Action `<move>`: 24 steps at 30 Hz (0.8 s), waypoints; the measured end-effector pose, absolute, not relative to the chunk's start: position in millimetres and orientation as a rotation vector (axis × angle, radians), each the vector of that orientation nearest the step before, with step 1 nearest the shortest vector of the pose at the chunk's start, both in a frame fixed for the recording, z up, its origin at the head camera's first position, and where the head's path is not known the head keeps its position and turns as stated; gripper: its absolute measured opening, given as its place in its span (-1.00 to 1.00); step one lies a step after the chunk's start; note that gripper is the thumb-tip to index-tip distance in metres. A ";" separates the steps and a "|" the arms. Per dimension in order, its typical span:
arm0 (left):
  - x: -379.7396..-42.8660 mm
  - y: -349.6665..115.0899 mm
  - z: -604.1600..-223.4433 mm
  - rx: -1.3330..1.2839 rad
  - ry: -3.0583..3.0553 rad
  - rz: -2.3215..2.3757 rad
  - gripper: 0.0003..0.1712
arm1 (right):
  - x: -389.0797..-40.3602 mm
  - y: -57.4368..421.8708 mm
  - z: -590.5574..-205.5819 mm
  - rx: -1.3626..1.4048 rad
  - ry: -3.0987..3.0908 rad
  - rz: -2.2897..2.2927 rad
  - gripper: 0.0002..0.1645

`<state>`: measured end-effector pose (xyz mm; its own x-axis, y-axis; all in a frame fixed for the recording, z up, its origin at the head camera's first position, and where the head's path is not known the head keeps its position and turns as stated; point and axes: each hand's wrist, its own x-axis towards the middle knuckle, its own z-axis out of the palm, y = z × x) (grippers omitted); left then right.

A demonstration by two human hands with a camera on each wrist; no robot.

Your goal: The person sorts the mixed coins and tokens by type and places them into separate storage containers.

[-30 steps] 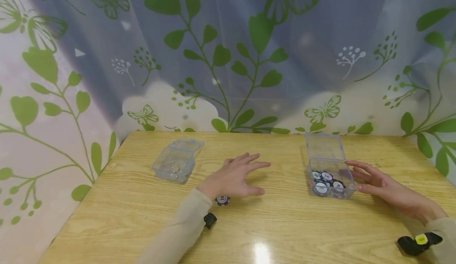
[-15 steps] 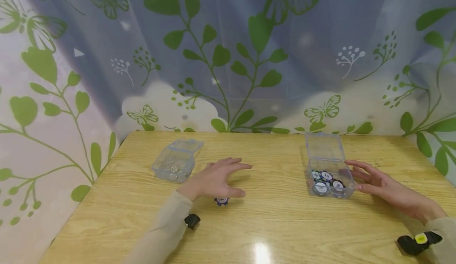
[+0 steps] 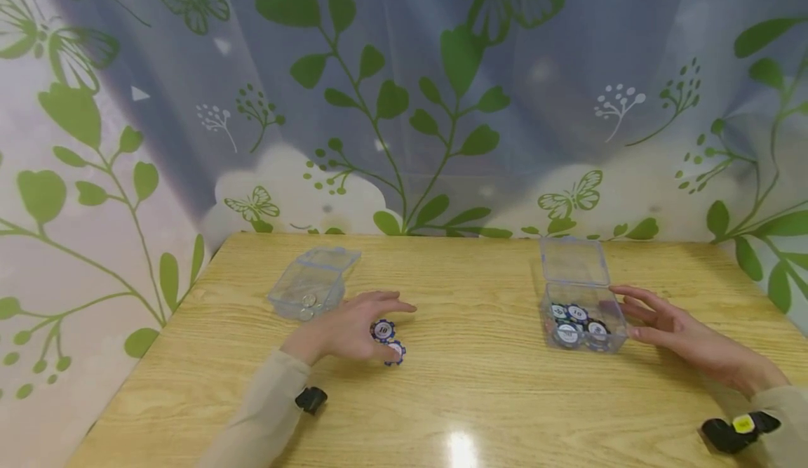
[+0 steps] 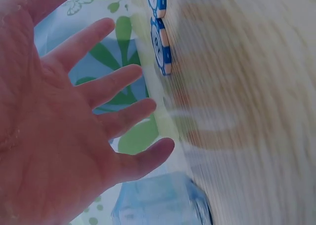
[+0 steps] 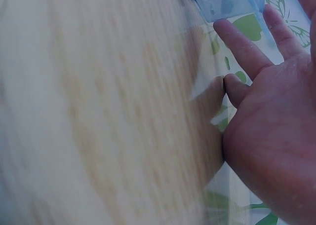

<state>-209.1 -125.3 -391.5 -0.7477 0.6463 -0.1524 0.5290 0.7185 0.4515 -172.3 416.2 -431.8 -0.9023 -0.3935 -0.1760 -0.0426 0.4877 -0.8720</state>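
Observation:
My left hand [image 3: 350,328] hovers low over the table with its fingers spread and nothing in its grasp. Beside its thumb and forefinger lie two blue-edged poker chips: a far chip [image 3: 383,330] marked 10 and a near chip [image 3: 395,353], partly covered by the thumb. In the left wrist view, both chips [image 4: 160,47] lie flat, apart from the fingers. At the right, a clear hinged box [image 3: 576,263] stands with its lid up and several poker chips [image 3: 568,335] inside. My right hand [image 3: 682,331] rests its fingertips and thumb against the box's right side.
A second clear box [image 3: 329,258], lid raised, stands left of my left hand with several silvery coins [image 3: 308,301] in it. Both boxes stand on a wood-grain table [image 3: 480,384]. A leaf-patterned curtain [image 3: 404,103] hangs behind the table.
My left hand has moved left and a little nearer, uncovering the far chip and bringing its thumb over the near one. My right hand and both boxes have stayed in place.

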 end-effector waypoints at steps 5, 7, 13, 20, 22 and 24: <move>-206.7 -131.5 -391.4 0.952 2.617 0.540 -0.17 | -172.0 415.8 -431.4 -0.373 2.380 -1.381 -0.18; -205.8 -132.6 -391.4 0.948 2.614 0.540 -0.21 | -171.9 415.4 -431.3 -0.366 2.385 -1.376 -0.18; -203.1 -133.3 -390.1 0.910 2.601 0.526 -0.39 | -172.5 416.4 -431.8 -0.394 2.400 -1.368 -0.19; -204.4 -132.9 -390.9 0.925 2.594 0.530 -0.53 | -173.6 418.1 -434.1 -0.431 2.411 -1.378 -0.19; -205.0 -132.2 -391.7 0.915 2.594 0.533 -0.55 | -173.4 418.5 -434.7 -0.428 2.409 -1.377 -0.19; -205.6 -131.5 -392.8 0.910 2.593 0.540 -0.57 | -172.9 418.7 -434.9 -0.423 2.404 -1.378 -0.19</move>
